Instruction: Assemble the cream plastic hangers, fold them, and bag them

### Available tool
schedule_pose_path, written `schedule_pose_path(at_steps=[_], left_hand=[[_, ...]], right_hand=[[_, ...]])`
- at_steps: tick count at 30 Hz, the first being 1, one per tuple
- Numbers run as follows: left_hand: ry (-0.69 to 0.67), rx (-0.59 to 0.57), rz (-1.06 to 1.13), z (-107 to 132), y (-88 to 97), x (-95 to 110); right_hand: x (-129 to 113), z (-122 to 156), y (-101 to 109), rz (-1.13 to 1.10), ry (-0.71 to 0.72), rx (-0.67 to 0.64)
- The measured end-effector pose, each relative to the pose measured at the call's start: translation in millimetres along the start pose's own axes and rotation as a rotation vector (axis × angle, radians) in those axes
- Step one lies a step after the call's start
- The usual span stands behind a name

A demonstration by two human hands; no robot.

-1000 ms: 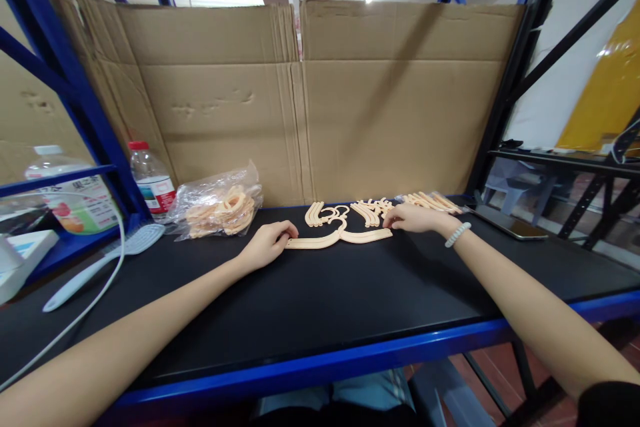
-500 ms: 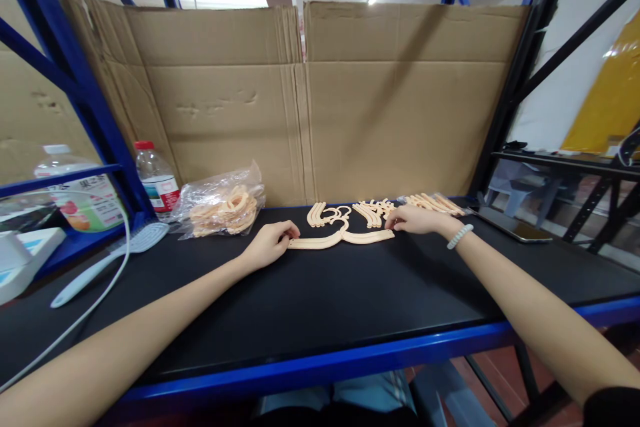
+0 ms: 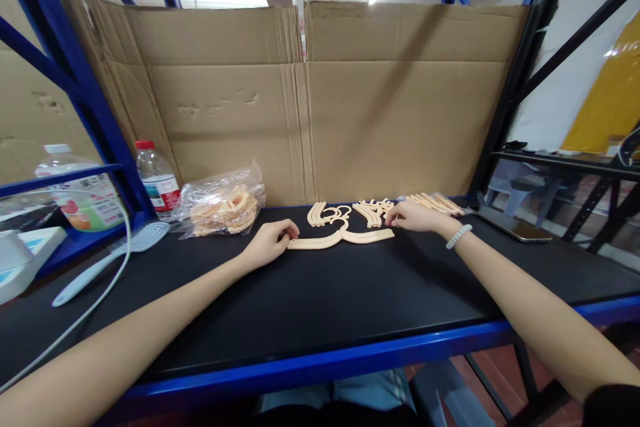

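Note:
A cream plastic hanger [image 3: 345,237] lies flat on the black shelf top [image 3: 320,300]. My left hand [image 3: 270,242] has its fingers curled at the hanger's left tip. My right hand [image 3: 413,217] rests with fingers bent at the hanger's right end, next to a stack of the same hangers [image 3: 350,213] behind it. A white bead bracelet is on my right wrist.
A clear bag of cream parts [image 3: 223,203] lies to the left, with a water bottle [image 3: 156,181] and a pale blue brush [image 3: 107,259] beyond. More hangers in plastic [image 3: 433,202] and a phone [image 3: 510,225] lie right. Cardboard [image 3: 300,100] walls the back.
Hardly anything differs: both hands stay at the ends of the front hanger. My right hand has crept slightly up and back.

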State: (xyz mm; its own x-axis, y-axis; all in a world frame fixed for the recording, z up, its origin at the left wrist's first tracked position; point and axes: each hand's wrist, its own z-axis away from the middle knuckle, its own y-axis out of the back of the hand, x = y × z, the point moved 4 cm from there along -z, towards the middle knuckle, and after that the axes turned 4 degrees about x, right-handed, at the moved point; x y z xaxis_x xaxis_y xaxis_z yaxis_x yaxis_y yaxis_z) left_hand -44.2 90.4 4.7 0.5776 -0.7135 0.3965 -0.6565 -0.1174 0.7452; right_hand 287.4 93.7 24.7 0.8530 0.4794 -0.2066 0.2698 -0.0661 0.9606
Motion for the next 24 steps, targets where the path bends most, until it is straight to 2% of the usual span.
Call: schedule_pose_path(at_steps=[6, 10, 16, 20, 24], left_hand=[[0.138, -0.02, 0.057, -8.7, -0.4, -11.5], [0.207, -0.05, -0.036, -28.6, -6.2, -19.9], [0.135, -0.057, -0.122, -58.9, -23.6, -23.1], [0.078, -0.095, -0.149, -64.0, -30.7, -25.9], [0.057, -0.101, -0.165, -62.5, -28.1, -35.5]], right_hand=[[-16.4, -14.6, 0.6, 0.014, 0.077, 0.203], [-27.6, -42.1, -5.6, 0.052, 0.115, 0.189], [-33.7, -88.3, -24.4, 0.077, 0.182, 0.092], [-36.2, -102.0, -37.3, 0.052, 0.214, 0.08], [-36.3, -104.5, -43.5, -0.01, 0.217, 0.103]])
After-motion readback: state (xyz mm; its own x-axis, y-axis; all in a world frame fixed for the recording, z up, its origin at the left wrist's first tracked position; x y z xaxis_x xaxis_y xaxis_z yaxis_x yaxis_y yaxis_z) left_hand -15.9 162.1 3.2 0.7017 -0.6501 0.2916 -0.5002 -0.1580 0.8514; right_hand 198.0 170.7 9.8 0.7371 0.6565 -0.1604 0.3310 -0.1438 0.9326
